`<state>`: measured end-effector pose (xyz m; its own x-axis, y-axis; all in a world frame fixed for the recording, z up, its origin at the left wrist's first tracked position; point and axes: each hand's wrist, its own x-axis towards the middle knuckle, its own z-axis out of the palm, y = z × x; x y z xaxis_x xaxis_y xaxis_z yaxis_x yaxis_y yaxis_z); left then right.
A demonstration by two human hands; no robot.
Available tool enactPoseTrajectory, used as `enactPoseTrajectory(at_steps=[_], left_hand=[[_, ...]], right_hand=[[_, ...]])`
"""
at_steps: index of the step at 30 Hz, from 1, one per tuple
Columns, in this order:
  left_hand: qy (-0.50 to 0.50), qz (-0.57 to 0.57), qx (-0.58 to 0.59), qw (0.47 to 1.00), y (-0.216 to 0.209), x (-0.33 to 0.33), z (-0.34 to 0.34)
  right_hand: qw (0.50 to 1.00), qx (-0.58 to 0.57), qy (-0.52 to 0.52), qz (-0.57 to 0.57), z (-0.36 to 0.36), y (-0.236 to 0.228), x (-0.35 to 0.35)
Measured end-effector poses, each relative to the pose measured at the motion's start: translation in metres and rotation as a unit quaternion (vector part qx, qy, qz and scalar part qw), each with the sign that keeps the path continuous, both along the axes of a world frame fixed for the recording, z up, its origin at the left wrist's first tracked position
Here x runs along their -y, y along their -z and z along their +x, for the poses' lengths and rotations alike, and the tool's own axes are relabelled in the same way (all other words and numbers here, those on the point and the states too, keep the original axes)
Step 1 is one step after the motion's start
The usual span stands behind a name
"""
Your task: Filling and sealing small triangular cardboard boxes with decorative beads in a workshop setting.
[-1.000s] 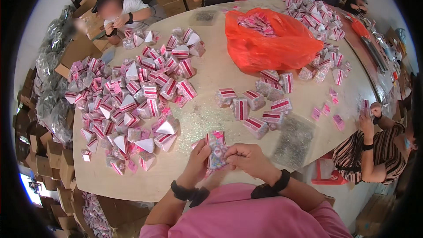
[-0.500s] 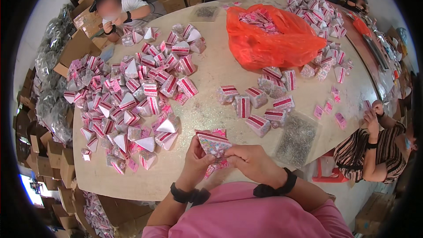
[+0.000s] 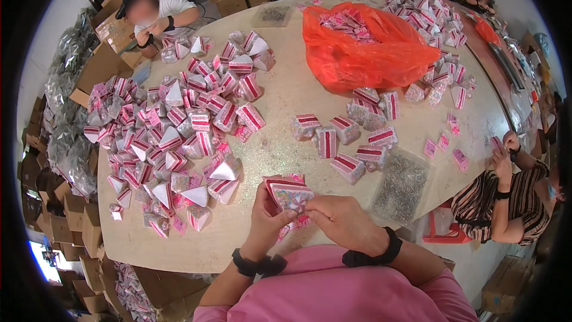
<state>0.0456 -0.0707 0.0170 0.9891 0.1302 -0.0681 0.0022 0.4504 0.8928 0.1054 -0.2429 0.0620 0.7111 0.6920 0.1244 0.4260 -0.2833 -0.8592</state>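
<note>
1. Wedge, shaped like a cake slice, is held at the lower centre of the frame, over the near part of the table. Its broad speckled face is turned toward the camera; its red-and-pink striped side is seen at the upper left.
2. Left hand: the wedge is gripped along its left side, thumb laid across the front. The other fingers are partly hidden.
3. Right hand: thumb and forefinger are pinched at the wedge's lower right edge, remaining fingers curled. Whether the wedge itself or a wrapping is pinched cannot be told.
4. Pink printed material is seen just below the wedge, partly covered by the hands.
5. Left half of the frame: a large heap of similar wedges is spread, with pink cards mixed in.
6. Right of centre: a small group of wedges is set down near a flat clear tray filled with thin silvery pieces.
7. Upper right: a red plastic bag is left open at the top, pink cards visible inside. More wedges are piled beyond it.
8. Right side: loose pink tags are scattered near a co-worker in striped clothing.
9. Black bands are worn on both wrists.
</note>
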Motion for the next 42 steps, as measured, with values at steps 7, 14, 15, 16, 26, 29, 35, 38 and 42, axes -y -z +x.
enactPoseTrajectory(at_steps=[7,14,15,16,26,29,35,38,42], left_hand=[[-0.011,0.034,0.012,0.999,0.001,0.002,0.001],[-0.019,0.114,0.049,0.992,0.004,0.003,0.0],[-0.02,0.115,0.046,0.992,0.004,0.004,0.0],[-0.022,0.115,0.043,0.992,0.004,0.005,-0.001],[-0.014,0.134,0.036,0.99,0.005,0.005,-0.005],[-0.017,0.145,0.035,0.989,0.004,0.006,-0.007],[-0.039,0.263,0.016,0.964,0.002,0.009,-0.01],[-0.058,0.329,0.02,0.942,0.0,0.01,-0.012],[-0.046,0.375,-0.011,0.926,0.005,0.008,-0.014]], right_hand=[[0.998,0.036,-0.004,-0.06,0.001,-0.002,0.002],[0.993,0.059,-0.013,-0.104,0.0,0.0,0.003],[0.993,0.056,-0.012,-0.104,0.0,-0.001,0.003],[0.993,0.053,-0.01,-0.104,-0.001,-0.001,0.003],[0.993,-0.104,0.046,-0.033,-0.001,0.006,0.002],[0.993,-0.102,0.055,-0.035,-0.002,0.001,0.002],[0.996,-0.035,0.033,-0.076,-0.006,0.005,0.004],[0.997,-0.007,0.024,-0.076,-0.008,0.001,0.003],[0.996,-0.005,0.027,-0.089,-0.009,0.002,0.002]])
